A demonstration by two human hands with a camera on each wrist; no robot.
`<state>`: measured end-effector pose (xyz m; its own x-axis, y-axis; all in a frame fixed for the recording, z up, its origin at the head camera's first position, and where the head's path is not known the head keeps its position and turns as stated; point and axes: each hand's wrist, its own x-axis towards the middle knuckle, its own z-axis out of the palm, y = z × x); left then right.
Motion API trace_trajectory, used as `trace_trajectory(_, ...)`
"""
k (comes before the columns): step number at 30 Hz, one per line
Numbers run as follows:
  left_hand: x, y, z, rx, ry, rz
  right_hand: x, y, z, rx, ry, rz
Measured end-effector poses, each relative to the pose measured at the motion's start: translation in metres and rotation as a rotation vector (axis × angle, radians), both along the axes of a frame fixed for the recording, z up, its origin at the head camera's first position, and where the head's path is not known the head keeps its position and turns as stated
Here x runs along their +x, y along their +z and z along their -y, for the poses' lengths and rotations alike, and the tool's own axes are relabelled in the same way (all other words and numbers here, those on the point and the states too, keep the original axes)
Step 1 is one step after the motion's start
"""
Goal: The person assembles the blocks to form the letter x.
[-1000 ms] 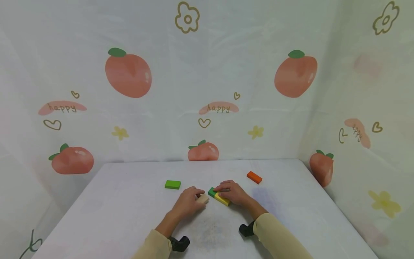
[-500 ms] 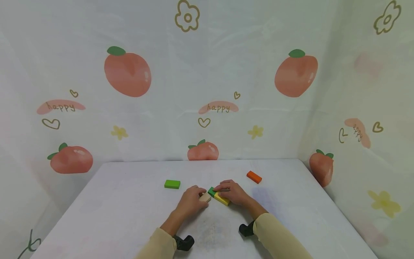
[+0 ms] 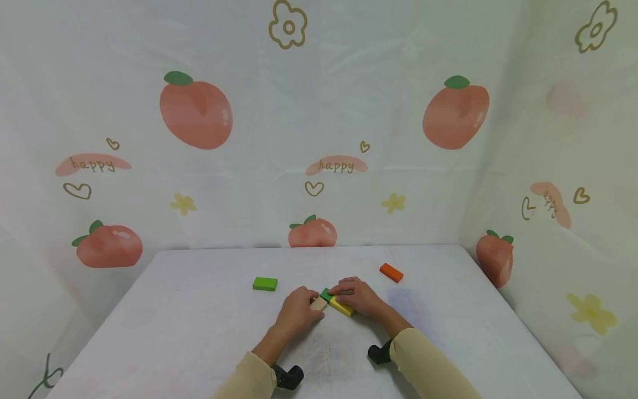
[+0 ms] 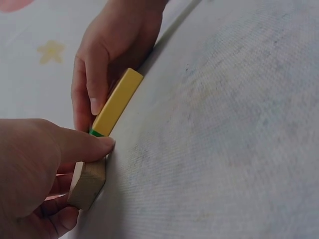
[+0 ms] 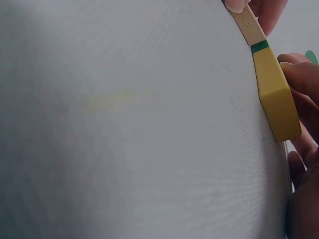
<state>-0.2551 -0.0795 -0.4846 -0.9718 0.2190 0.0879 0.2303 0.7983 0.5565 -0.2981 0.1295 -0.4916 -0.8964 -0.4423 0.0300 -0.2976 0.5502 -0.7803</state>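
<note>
Near the middle of the table, my left hand [image 3: 298,311] pinches a plain wooden block [image 3: 319,303] between thumb and fingers. Its end meets the green block [image 3: 326,295]; in the right wrist view the wood [image 5: 247,25] touches a narrow green strip [image 5: 260,47]. Close against the green block lies a yellow block [image 3: 341,306]. With bent fingers and thumb, my right hand [image 3: 363,297] holds the yellow and green blocks from the far side. The left wrist view shows the right thumb [image 4: 95,87] at the yellow block's upper edge [image 4: 117,102]. Most of the green block is hidden there.
A light green block [image 3: 265,284] lies farther back on the left. At the back right is an orange block [image 3: 391,272]. The white table [image 3: 199,327] ends at a printed curtain [image 3: 259,194]. Black camera mounts [image 3: 289,377] sit at both wrists.
My left hand has slid right with the wooden block, closing the gap to the green block. The right hand and the yellow and green blocks stay put.
</note>
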Motion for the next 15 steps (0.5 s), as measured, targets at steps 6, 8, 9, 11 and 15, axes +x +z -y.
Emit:
trace_trajectory(6,0.001,-0.0003,-0.0027,-0.005,0.015,-0.01,0.0002,-0.0017,-0.0006,0.012,0.001,-0.003)
trace_trajectory(8,0.0013,0.0001,-0.0039,-0.006,0.024,-0.006,0.0002,-0.0018,-0.001,0.012,0.009,-0.008)
trace_trajectory(9,0.0016,0.0005,-0.0046,-0.005,0.028,-0.002,0.0,-0.0018,-0.0013,0.011,0.014,-0.013)
trace_trajectory(11,0.002,0.0011,-0.0059,-0.003,0.036,0.004,-0.0003,-0.0016,-0.0015,0.012,0.018,-0.02)
trace_trajectory(15,0.0033,0.002,-0.0079,-0.002,0.044,0.004,-0.0008,-0.001,-0.0014,0.015,0.016,-0.023)
